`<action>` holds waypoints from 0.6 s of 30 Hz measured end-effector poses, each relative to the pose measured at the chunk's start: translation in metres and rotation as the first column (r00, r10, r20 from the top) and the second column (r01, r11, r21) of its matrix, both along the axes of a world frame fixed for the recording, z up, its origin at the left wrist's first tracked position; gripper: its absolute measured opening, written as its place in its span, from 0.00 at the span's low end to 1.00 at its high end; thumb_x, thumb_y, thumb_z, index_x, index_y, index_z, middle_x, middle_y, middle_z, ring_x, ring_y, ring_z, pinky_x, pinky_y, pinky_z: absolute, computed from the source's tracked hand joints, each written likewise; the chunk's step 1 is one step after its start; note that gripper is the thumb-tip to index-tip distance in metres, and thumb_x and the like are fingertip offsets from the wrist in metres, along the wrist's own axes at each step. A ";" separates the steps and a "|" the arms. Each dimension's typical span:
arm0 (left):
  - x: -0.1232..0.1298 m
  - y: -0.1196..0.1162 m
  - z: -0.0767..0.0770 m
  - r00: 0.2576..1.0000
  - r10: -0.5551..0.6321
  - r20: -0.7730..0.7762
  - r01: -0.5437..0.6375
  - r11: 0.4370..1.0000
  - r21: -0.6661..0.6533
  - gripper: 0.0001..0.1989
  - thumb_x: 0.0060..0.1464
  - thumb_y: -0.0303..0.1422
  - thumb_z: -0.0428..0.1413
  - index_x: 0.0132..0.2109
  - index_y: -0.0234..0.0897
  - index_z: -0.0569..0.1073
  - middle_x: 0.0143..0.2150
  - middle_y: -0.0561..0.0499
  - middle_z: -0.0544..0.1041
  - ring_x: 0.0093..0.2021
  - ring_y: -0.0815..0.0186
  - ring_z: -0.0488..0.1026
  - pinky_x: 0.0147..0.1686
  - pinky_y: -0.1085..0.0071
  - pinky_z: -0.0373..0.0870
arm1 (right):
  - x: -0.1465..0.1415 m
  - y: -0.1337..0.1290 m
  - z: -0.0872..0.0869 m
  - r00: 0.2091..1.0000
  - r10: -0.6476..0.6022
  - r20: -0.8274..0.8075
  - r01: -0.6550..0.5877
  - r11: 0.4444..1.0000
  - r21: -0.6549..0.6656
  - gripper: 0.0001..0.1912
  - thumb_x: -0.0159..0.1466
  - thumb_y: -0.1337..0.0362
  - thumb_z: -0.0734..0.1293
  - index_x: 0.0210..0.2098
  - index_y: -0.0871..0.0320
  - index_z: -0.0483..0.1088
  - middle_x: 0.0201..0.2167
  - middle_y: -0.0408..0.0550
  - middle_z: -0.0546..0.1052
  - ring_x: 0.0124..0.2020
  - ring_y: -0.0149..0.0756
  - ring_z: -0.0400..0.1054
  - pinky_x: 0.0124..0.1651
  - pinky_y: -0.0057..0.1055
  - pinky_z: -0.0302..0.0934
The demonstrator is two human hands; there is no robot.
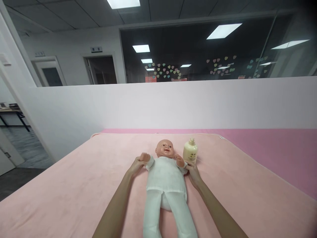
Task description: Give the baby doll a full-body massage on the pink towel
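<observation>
A baby doll (164,175) with a white cloth body lies on its back on the pink blanket (74,185), its head toward the far edge. My left hand (136,166) is closed around the doll's arm on the left, near its plastic hand. On the other side, my right hand (193,173) pinches the doll's other arm near the white cuff. Just behind my right hand stands a pale yellow pump bottle (190,151), upright beside the doll's head. Its lower edge is partly hidden by my fingers.
A white half wall (173,105) with a window above it closes off the far side. Brighter pink surface (272,148) shows beyond the blanket at the right. To the left, a doorway reveals grey floor and a dark-legged table (12,112).
</observation>
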State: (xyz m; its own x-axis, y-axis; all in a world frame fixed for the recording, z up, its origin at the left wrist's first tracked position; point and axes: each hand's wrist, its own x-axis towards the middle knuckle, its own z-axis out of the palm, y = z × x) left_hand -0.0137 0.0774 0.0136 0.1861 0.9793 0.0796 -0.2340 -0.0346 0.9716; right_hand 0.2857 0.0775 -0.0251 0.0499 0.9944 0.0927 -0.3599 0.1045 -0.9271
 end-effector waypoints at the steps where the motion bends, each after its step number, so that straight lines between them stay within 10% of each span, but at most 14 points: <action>1: 0.001 0.000 0.000 1.000 -0.008 0.001 0.008 1.000 0.017 0.14 0.37 0.31 0.64 0.35 0.30 0.78 0.33 0.45 0.76 0.36 0.63 0.70 0.37 0.71 0.64 | -0.001 0.000 0.001 1.000 -0.002 0.015 0.002 1.000 0.009 0.14 0.41 0.63 0.71 0.30 0.57 0.78 0.31 0.48 0.78 0.36 0.43 0.69 0.36 0.33 0.62; 12: 0.017 0.011 -0.008 0.966 0.113 -0.232 -0.112 0.994 0.015 0.20 0.38 0.45 0.63 0.26 0.27 0.75 0.22 0.47 0.70 0.23 0.70 0.63 0.24 0.73 0.55 | -0.012 -0.002 0.002 0.945 -0.165 0.283 0.154 0.986 0.061 0.21 0.49 0.49 0.68 0.32 0.62 0.75 0.30 0.50 0.76 0.33 0.41 0.68 0.32 0.31 0.59; 18: 0.033 0.014 -0.011 0.766 0.414 -0.492 -0.364 0.910 0.199 0.23 0.40 0.47 0.59 0.15 0.33 0.63 0.15 0.57 0.55 0.19 0.75 0.51 0.21 0.73 0.44 | -0.018 0.001 0.002 0.827 -0.278 0.489 0.258 0.960 0.110 0.22 0.52 0.47 0.64 0.25 0.62 0.73 0.23 0.48 0.74 0.28 0.40 0.66 0.31 0.31 0.56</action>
State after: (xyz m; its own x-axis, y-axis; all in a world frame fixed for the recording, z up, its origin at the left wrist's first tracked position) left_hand 0.0190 0.0916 0.0021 -0.1717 0.9703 0.1706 0.3477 -0.1024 0.9320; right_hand 0.2679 0.0782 -0.0228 0.2514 0.9440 0.2138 0.1928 0.1676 -0.9668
